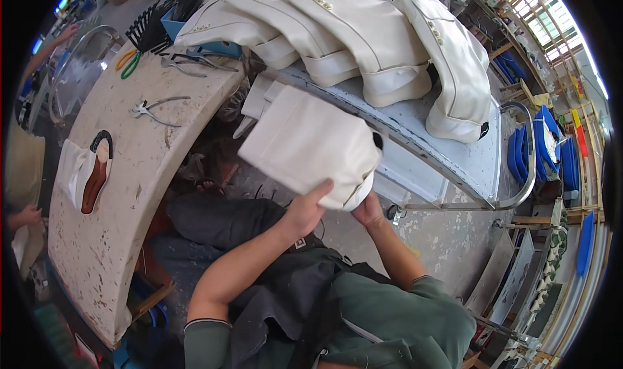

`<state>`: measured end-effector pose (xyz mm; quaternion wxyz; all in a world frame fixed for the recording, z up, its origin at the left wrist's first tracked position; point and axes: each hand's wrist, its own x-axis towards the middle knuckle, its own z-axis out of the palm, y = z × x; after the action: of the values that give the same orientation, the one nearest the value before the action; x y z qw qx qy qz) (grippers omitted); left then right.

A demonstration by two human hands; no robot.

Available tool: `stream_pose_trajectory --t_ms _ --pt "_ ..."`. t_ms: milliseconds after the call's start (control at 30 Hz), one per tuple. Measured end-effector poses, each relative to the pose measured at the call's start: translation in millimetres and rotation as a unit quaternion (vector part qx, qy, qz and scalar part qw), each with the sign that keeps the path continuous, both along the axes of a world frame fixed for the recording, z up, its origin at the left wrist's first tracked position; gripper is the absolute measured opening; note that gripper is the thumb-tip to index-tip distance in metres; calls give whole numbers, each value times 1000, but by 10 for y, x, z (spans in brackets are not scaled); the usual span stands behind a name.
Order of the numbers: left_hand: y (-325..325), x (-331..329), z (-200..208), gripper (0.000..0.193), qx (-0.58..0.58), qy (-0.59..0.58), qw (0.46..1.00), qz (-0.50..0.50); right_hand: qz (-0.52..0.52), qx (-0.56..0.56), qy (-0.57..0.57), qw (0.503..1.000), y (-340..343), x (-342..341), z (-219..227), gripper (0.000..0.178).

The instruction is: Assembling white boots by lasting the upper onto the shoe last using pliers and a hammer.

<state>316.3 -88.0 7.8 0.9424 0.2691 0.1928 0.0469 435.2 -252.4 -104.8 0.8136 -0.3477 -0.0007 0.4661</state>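
Observation:
Over my lap I hold a white leather boot [305,142] tilted, its broad shaft pointing up and to the left. My left hand [305,210] grips its near side, thumb lying on the white leather. At the creased end my right hand [370,210] holds the boot from the right and below; part of its fingers is hidden behind the leather. A small dark patch shows at the far right of this end. Just beyond stands a blue-grey metal rack [389,122] bearing several more white boots [370,38] with buttons along their sides.
To my left is a stained worktable [110,194] with a white shoe piece with a brown sole [97,174], pincers [152,109], more pliers [188,61] and green-handled scissors [130,64]. Another person's hand [27,217] shows at the far left. Blue bins [545,142] hang on the right.

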Motion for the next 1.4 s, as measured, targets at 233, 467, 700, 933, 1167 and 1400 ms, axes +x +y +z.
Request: stream_pose_trajectory --t_ms 233,467,700,933,1167,1400 --pt "-429 625 -667 49 -167 11 982 90 -121 -125 -116 978 -44 476 -271 60" --pt "-371 605 -618 61 -208 15 978 22 -72 -377 -621 683 -79 -105 -508 64" --pt "-97 743 -522 42 -163 49 977 128 -230 -427 -530 696 41 386 -787 42" --pt "832 1565 -232 37 12 104 994 -26 -307 -438 -476 698 954 1376 -917 45" --pt "1459 -279 -438 38 98 134 985 37 13 -584 -559 588 877 882 -1307 64" --pt "1750 -2312 -57 33 271 111 888 354 233 -126 -634 727 2152 -967 565 39"
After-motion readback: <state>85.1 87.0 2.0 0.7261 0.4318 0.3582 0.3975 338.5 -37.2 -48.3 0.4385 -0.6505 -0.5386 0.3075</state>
